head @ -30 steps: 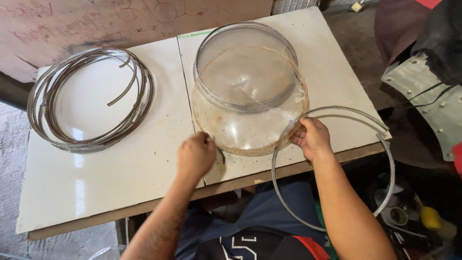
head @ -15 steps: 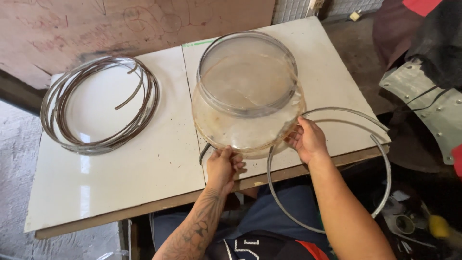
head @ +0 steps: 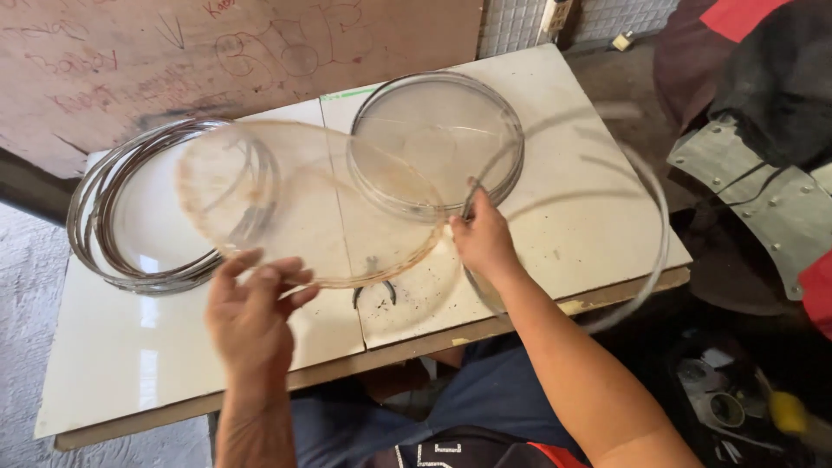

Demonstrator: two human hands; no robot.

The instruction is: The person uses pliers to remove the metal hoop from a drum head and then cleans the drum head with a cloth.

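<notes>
My left hand (head: 253,316) pinches the near rim of a clear plastic dome (head: 303,204) lifted above the white tabletop (head: 139,364). My right hand (head: 484,238) grips a thin wire hoop (head: 652,186) beside the stacked domes (head: 438,139).

Left hand (head: 253,316) raised palm-down, forearm rising from the bottom edge, fingers curled forward, thumb spread to the right. Right hand (head: 484,241) stretched further forward, arm bare and extended diagonally from lower right, fingers pinched closed near the thumb.
</notes>
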